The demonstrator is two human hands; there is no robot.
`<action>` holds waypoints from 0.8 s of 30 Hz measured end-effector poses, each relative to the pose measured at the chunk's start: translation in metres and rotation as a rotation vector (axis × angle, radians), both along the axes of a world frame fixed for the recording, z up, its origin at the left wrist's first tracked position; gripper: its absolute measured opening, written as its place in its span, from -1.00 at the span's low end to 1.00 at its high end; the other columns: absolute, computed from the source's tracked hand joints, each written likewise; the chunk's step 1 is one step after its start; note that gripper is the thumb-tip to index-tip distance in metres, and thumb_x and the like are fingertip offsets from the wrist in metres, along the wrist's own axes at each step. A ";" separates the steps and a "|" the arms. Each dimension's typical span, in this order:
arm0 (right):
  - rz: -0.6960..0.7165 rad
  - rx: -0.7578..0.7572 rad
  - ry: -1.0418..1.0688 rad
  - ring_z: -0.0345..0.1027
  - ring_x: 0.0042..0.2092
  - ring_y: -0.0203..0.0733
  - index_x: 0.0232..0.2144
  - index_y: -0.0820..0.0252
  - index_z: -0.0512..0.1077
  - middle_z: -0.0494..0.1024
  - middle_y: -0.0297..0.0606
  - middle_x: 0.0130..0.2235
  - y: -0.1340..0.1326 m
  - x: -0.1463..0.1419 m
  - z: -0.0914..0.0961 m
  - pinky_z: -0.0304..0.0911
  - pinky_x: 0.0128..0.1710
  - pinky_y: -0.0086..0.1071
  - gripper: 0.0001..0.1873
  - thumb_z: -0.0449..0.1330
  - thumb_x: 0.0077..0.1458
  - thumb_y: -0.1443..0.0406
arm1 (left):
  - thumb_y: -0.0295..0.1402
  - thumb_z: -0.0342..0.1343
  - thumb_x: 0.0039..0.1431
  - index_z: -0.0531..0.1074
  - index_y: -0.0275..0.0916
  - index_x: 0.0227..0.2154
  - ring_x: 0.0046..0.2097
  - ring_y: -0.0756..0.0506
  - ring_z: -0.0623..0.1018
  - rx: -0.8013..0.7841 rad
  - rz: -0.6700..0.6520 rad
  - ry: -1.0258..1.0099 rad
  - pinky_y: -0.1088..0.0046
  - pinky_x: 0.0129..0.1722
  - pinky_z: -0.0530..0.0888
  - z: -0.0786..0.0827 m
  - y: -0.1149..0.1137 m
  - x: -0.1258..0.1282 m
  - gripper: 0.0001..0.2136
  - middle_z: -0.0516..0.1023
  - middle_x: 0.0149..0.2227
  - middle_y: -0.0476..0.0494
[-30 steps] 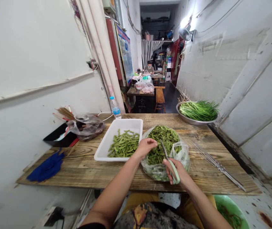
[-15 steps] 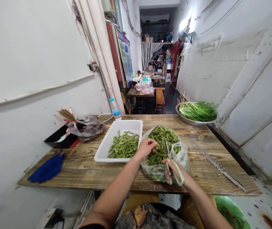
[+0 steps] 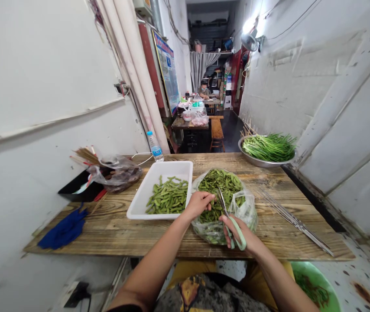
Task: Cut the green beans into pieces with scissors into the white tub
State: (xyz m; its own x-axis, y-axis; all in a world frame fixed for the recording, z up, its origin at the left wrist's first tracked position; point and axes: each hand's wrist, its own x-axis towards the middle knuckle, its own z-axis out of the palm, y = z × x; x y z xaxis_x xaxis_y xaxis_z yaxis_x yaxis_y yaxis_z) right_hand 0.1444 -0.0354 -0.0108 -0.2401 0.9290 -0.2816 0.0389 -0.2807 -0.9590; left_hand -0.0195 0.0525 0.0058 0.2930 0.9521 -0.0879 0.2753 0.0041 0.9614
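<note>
My right hand grips green-handled scissors, whose blades point up over a clear plastic bag full of green pods. My left hand is closed in a pinch on a green pod at the bag's left side, right by the scissor blades. To the left of the bag a white tray holds a layer of trimmed green pods. Both stand on a wooden table.
A metal bowl of green chives sits at the far right corner, with metal skewers lying nearer. A water bottle, a bag with bamboo sticks and a blue cloth lie at left. A green basin is below right. A person sits far down the corridor.
The scissor handles spread apart half a second ago and have come together again beside the pod in my left hand. The view has shifted slightly.
</note>
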 end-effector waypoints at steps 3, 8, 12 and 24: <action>0.014 0.006 0.009 0.14 -0.70 -0.42 -0.47 0.15 0.22 0.27 -0.52 -0.62 0.000 -0.001 0.004 0.12 -0.76 -0.52 -0.53 0.08 0.01 -0.12 | -0.08 0.03 0.05 0.49 -0.33 -0.47 -0.65 0.07 0.25 -0.011 -0.027 0.003 0.54 -0.57 0.17 0.001 -0.003 0.001 -0.64 0.33 -0.73 0.07; 0.021 0.002 -0.010 0.08 -0.76 -0.44 -0.51 0.15 0.21 0.23 -0.55 -0.68 0.002 0.002 0.006 0.04 -0.82 -0.54 -0.52 0.13 -0.04 -0.13 | -0.07 0.02 0.05 0.46 -0.33 -0.53 -0.66 0.09 0.21 -0.032 -0.060 0.010 0.55 -0.59 0.15 0.001 -0.006 0.002 -0.63 0.31 -0.73 0.06; 0.003 -0.022 -0.060 0.01 -0.80 -0.43 -0.59 0.13 0.17 0.15 -0.59 -0.76 0.006 0.004 0.000 -0.02 -0.87 -0.53 -0.52 0.21 -0.11 -0.10 | -0.13 0.01 0.08 0.47 -0.34 -0.50 -0.67 0.08 0.23 -0.075 -0.063 0.019 0.55 -0.58 0.18 0.003 -0.003 -0.003 -0.66 0.29 -0.73 0.06; -0.015 -0.139 0.273 0.26 -0.56 -0.29 -0.26 0.12 0.31 0.36 -0.38 -0.52 0.000 0.010 0.010 0.28 -0.54 -0.37 -0.53 0.05 0.04 -0.13 | -0.39 0.05 0.10 0.52 -0.27 -0.28 0.01 -0.26 0.38 0.602 0.431 0.742 0.15 0.05 0.21 0.016 0.004 -0.033 -0.81 0.45 -0.07 -0.33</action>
State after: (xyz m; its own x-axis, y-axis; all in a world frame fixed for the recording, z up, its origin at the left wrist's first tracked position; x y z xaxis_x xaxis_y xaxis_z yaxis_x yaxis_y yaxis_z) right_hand 0.1540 -0.0357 -0.0005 -0.3114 0.8898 -0.3335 -0.2200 -0.4090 -0.8856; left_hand -0.0525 0.0565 0.0220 -0.0149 0.9093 0.4159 0.8857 -0.1810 0.4275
